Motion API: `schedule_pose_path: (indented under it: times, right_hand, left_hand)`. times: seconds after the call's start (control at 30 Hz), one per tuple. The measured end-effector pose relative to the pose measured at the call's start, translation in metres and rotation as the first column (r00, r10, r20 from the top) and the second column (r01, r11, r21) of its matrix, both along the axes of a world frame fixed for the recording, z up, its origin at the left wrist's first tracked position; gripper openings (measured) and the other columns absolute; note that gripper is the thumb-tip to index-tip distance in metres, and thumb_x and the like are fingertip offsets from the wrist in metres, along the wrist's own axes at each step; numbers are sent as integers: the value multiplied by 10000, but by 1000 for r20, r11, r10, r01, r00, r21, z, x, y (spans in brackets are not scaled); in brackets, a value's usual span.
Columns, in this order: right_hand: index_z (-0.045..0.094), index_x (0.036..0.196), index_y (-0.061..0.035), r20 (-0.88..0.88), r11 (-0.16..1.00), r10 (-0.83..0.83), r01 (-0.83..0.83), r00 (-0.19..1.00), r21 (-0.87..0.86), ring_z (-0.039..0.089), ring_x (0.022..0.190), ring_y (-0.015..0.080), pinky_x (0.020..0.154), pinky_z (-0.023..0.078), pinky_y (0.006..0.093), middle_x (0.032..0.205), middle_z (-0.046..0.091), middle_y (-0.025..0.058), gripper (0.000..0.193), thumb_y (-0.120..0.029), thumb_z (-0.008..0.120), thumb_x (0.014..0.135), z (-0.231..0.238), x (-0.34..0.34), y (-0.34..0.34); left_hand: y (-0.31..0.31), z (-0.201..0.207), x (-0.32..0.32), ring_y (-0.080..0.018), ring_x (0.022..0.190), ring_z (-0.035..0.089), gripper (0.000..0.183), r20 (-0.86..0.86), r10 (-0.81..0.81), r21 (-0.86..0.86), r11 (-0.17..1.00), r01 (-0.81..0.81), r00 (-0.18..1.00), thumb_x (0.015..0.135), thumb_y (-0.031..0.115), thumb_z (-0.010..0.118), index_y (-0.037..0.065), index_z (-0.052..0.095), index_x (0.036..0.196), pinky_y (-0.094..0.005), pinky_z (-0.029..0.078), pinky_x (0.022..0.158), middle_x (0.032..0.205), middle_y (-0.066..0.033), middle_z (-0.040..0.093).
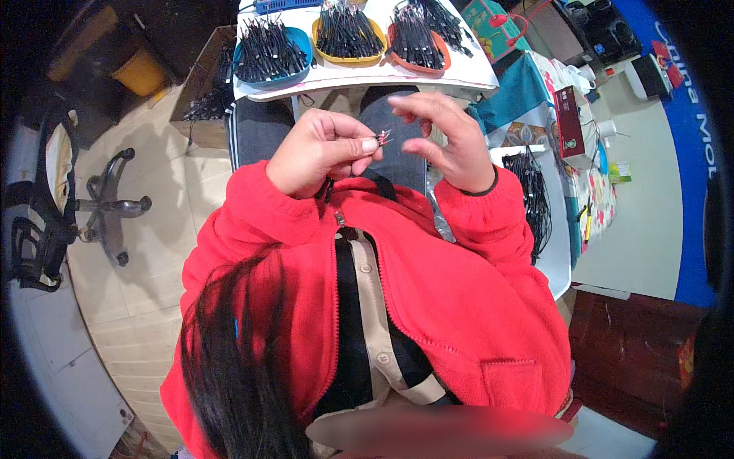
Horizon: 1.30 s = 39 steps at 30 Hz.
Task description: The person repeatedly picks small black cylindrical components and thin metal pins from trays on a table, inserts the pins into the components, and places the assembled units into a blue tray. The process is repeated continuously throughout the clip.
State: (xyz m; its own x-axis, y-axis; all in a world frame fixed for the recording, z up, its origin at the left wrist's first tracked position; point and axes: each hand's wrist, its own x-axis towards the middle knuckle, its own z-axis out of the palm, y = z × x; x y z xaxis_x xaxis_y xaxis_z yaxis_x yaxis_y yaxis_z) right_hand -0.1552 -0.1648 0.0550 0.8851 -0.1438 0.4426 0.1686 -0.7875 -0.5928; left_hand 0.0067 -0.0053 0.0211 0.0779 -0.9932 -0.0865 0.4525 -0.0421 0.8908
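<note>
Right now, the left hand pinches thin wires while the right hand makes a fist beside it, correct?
Not quite: the head view shows the right hand open, not making a fist. The left hand does pinch thin wires beside it.

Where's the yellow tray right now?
The yellow tray is at the top of the head view, on the white table beyond the left hand, between the blue tray on its left and the orange tray on its right.

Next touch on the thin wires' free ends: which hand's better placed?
Probably the right hand: it is spread open, nothing visible in its grasp, just right of the thin wires. The left hand is occupied, pinching those wires between thumb and fingers.
</note>
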Motion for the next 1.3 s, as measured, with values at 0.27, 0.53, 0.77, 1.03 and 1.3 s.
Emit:
schedule_pose_path:
  times: [0.27, 0.53, 0.77, 1.03, 1.3]
  right_hand:
    - [651, 865, -55, 220, 959, 104, -39, 970, -282, 583, 787, 237, 686, 469, 328, 842, 596, 76, 193, -80, 727, 690, 6, 10, 8]
    - [568, 880, -19, 79, 996, -84, 83, 993, 25, 511, 710, 149, 627, 408, 253, 788, 546, 46, 114, -71, 648, 818, -18, 9, 13]
    - [549, 976, -23, -236, 631, 40, 159, 971, 759, 520, 761, 78, 662, 437, 232, 836, 545, -13, 159, -177, 552, 933, -29, 4, 16]
    - [589, 873, -27, 258, 920, -133, 216, 957, -327, 568, 798, 251, 722, 446, 335, 868, 596, 90, 186, -67, 702, 732, -10, 6, 19]
    - [568, 907, -27, -84, 950, -230, 243, 969, 196, 533, 760, 153, 688, 428, 285, 805, 565, 51, 114, -139, 587, 895, -31, 2, 22]
  left_hand:
    - [-3, 2, 0, -35, 496, 435, 155, -30, -54, -3, 999, 54, 998, 863, 131, 624, -21, 658, 858, -170, 266, 441, 618, -10, 566]
    - [-7, -5, -14, -164, 534, 553, 118, 379, 254, -187, 963, -195, 890, 833, 91, 632, -25, 657, 835, -261, 409, 486, 647, -89, 607]
    - [-10, -13, -32, -243, 638, 643, 102, 750, 627, -592, 778, -209, 211, 808, 44, 631, -27, 654, 878, -319, 493, 577, 733, -155, 645]
    - [-7, -10, -23, -60, 584, 534, 137, 458, 320, -186, 947, -263, 829, 867, 90, 610, -32, 671, 883, -218, 424, 523, 667, -26, 624]
    - [-9, -14, -34, -253, 598, 621, 90, 700, 584, -498, 812, -305, 412, 802, 48, 631, -30, 649, 844, -314, 468, 540, 692, -159, 630]
